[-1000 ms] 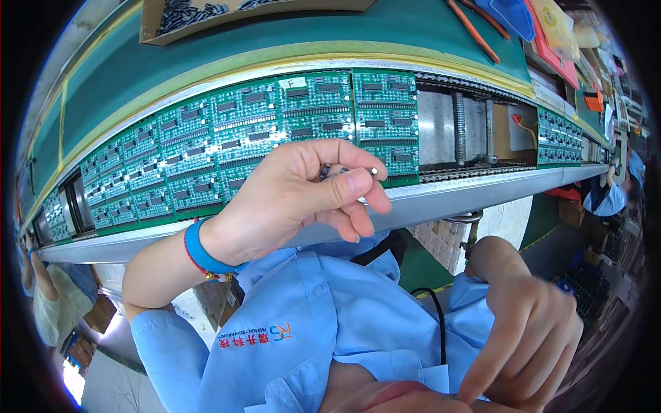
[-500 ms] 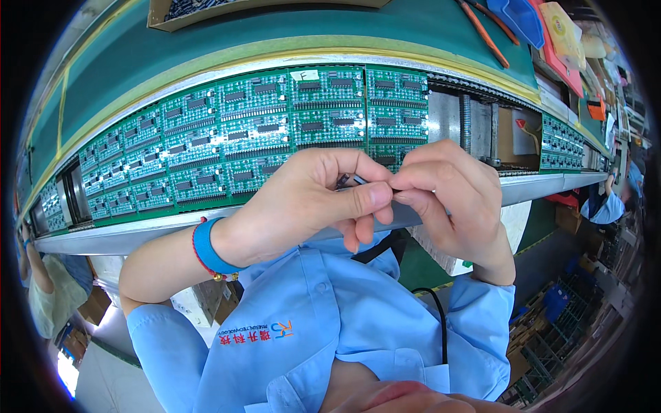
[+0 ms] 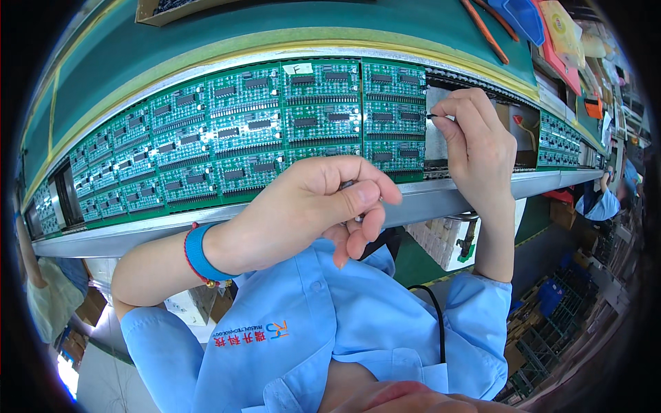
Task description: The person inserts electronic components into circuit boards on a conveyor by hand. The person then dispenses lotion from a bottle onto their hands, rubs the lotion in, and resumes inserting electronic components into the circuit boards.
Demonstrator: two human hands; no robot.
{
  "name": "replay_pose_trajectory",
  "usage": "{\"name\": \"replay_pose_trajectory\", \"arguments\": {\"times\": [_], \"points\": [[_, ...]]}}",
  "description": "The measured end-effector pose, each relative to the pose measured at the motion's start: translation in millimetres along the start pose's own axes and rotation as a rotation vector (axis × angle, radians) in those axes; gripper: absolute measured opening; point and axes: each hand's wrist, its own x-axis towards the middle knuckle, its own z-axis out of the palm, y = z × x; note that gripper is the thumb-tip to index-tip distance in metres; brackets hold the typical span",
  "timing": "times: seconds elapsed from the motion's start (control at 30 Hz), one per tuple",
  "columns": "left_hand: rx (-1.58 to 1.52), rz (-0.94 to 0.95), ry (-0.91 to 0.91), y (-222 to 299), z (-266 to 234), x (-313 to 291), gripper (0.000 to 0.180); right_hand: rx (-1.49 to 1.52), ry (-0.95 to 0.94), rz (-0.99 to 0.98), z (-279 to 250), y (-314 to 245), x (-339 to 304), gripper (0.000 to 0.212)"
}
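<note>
Pinches a small dark component [image 3: 431, 116] between thumb and forefinger of the right hand [image 3: 480, 148], just beside the right edge of the green circuit boards [image 3: 394, 117], against the open gap in the conveyor [image 3: 537, 177], with room rightward up to the next panel [image 3: 559, 141]. Points it leftward toward the boards, too small to tell its long axis surely. Cups more small parts [image 3: 347, 184] in the curled left hand [image 3: 317, 203], apart from the right, overlapping the front rail [image 3: 430, 194].

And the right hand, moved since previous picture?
Yes, the right hand went up and rightward against the nearest green circuit board; its fingers are now by that board's right edge.
</note>
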Motion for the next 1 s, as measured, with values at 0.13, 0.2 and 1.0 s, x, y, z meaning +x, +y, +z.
{"name": "replay_pose_trajectory", "arguments": {"times": [0.13, 0.2, 1.0], "points": [[0.089, -0.008, -0.005, 0.0, 0.3, -0.3, 0.026, -0.054, -0.033, -0.020, -0.8, -1.3, -1.8, 0.012], [0.091, -0.002, -0.004, -1.0, -0.6, 0.1, 0.025, -0.059, -0.054, -0.011, -2.2, -2.6, -2.8, 0.011], [0.063, 0.053, 0.072, -1.1, 0.1, 1.1, 0.022, -0.163, 0.057, -0.140, 6.0, 0.0, -7.1, 0.012]]}}
